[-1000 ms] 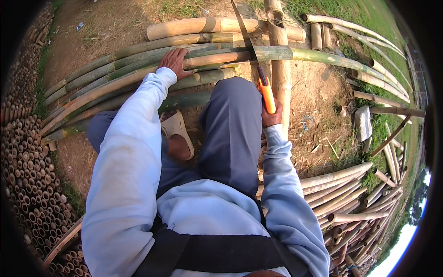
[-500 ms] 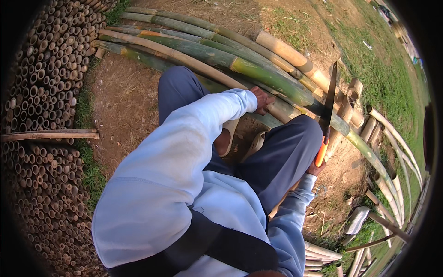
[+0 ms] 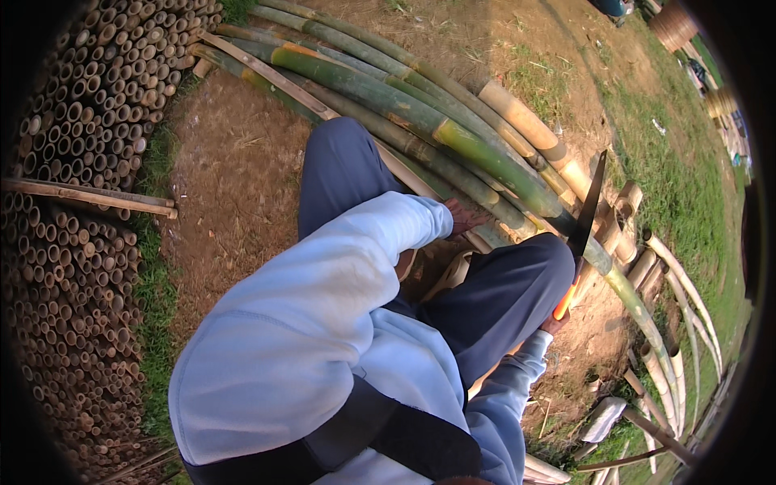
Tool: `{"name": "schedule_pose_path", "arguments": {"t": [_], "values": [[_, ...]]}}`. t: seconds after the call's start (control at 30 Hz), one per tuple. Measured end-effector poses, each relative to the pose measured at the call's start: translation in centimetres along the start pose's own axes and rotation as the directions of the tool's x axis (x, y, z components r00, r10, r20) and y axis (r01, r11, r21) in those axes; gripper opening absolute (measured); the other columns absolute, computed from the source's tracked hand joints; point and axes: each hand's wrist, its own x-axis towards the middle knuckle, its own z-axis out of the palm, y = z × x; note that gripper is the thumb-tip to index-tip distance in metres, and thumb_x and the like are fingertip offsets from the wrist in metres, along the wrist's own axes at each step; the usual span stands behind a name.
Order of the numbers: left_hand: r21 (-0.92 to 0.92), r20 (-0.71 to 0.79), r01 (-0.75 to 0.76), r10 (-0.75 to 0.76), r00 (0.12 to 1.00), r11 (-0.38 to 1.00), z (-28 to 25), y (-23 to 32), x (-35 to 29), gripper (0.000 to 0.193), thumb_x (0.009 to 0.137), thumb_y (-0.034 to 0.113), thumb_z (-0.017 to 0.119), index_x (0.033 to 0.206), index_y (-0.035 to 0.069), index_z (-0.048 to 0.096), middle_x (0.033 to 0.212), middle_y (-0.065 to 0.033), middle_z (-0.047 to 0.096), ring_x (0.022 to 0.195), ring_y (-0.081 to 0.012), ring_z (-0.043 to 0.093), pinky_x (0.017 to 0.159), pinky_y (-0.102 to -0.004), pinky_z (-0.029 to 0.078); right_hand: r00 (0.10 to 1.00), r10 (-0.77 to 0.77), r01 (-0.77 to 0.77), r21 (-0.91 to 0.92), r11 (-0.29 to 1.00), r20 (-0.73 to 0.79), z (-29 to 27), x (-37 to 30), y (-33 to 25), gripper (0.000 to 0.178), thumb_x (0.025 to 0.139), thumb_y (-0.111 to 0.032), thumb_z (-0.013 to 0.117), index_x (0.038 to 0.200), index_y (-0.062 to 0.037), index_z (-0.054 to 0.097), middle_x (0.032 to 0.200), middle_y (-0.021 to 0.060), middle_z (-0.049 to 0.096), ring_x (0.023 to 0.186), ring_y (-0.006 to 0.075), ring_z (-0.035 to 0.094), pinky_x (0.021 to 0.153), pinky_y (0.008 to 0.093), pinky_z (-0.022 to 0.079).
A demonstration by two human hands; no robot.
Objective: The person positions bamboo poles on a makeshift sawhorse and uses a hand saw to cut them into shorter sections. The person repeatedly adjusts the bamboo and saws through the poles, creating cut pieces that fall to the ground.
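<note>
My right hand (image 3: 554, 322), beside my right knee, is closed round the orange handle of a handsaw (image 3: 588, 212). Its dark blade points away from me and crosses over a green bamboo pole (image 3: 485, 153); whether the teeth touch it I cannot tell. Between my knees, my left hand (image 3: 464, 218) grips a tan split bamboo length (image 3: 279, 81). That piece slants from the far left, passes behind my left knee and shows a hollow inner face. Part of my left fingers is hidden.
Several more bamboo poles (image 3: 347, 40) lie beyond my knees. A thick cut bamboo piece (image 3: 521, 121) rests against them. Stacked bamboo tubes (image 3: 81, 323) fill the left side. Pale poles (image 3: 691, 283) and a whitish block (image 3: 602, 419) lie at the right.
The tan bamboo length has turned, showing its hollow side, and has shifted nearer to me, apart from the other poles. My left hand moved with it. The saw stays in my right hand.
</note>
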Motion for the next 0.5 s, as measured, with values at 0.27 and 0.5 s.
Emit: {"name": "schedule_pose_path", "arguments": {"t": [0.27, 0.5], "values": [[0.009, 0.166, -0.028, 0.026, 0.986, 1.0, -1.0, 1.5, -0.9, 0.051, 0.079, 0.031, 0.071, 0.128, 0.025, 0.057, 0.127, -0.0054, 0.061, 0.118, -0.0298, 0.059, 0.093, -0.0489, 0.046, 0.993, -0.114, 0.111, 0.087, 0.99, 0.023, 2.1, -2.2, -3.2, 0.028, 0.087, -0.015, 0.07, 0.104, 0.0035, 0.057, 0.088, 0.008, 0.061, 0.077, 0.0152, 0.054, 0.071, 0.0316, 0.048], [0.01, -0.163, -0.066, 0.067, 0.984, 0.998, -16.9, 1.3, -5.7, 0.049, 0.085, 0.041, 0.068, 0.126, 0.015, 0.057, 0.116, -0.0109, 0.064, 0.107, -0.0352, 0.06, 0.095, -0.0449, 0.045, 0.981, -0.183, 0.182, -0.026, 0.983, -0.063, 4.6, -5.3, -8.6, 0.013, 0.088, -0.01, 0.067, 0.089, 0.0029, 0.063, 0.069, 0.0016, 0.058, 0.063, 0.0111, 0.051, 0.061, 0.0291, 0.045]]}}
